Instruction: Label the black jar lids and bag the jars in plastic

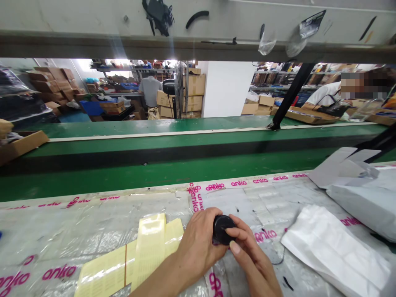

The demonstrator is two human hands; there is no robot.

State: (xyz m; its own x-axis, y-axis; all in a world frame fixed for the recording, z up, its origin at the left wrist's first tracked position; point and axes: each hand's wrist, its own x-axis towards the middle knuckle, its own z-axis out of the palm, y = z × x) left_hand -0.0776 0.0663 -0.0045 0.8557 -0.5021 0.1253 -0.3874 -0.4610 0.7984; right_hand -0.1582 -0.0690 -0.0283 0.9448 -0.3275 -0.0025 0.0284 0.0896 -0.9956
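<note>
A small round black object, its disc-like face turned up toward me, sits between my two hands above the plastic-covered table. My left hand is closed around its left side and underside. On the right, the fingers of my right hand rest against its face and edge, with the thumb near its lower rim. What lies beneath the disc is hidden by my left hand. Pale yellow printed label sheets lie to the left of my left forearm. Right of my right hand lie white sheets or bags.
A green conveyor belt runs across behind the table. At right are a white package and an open white box. A grey beam crosses overhead, with a black slanted post. Two people work beyond.
</note>
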